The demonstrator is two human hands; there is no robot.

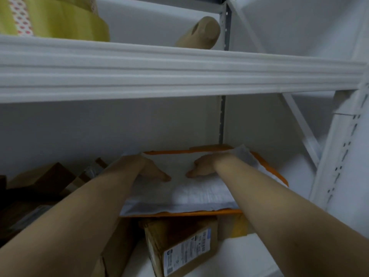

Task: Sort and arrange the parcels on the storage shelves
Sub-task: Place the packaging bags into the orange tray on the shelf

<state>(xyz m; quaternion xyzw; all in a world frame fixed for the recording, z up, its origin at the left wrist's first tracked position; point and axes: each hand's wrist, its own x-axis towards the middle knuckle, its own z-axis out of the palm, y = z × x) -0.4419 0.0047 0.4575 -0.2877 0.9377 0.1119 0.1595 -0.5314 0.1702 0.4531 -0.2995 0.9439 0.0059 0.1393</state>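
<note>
Above the brown labelled cardboard box (179, 236), a white soft plastic mailer (191, 194) lies spread on an orange flat envelope (273, 172).
It looks light, limp and slick, likely to sag or slide, so its 2 long edges seem the best hold; left hand (147, 168) and right hand (203, 166) press on it palms down, fingers nearly straight, fingertips close but apart, gripping nothing.

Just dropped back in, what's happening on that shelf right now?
A person is reaching both arms into the lower shelf bay. The left hand and right hand lie flat on a white poly mailer, which rests on an orange flat parcel stacked over a labelled cardboard box. Dark brown boxes sit to the left. The shelf above holds a yellow-green parcel and a tan roll.
</note>
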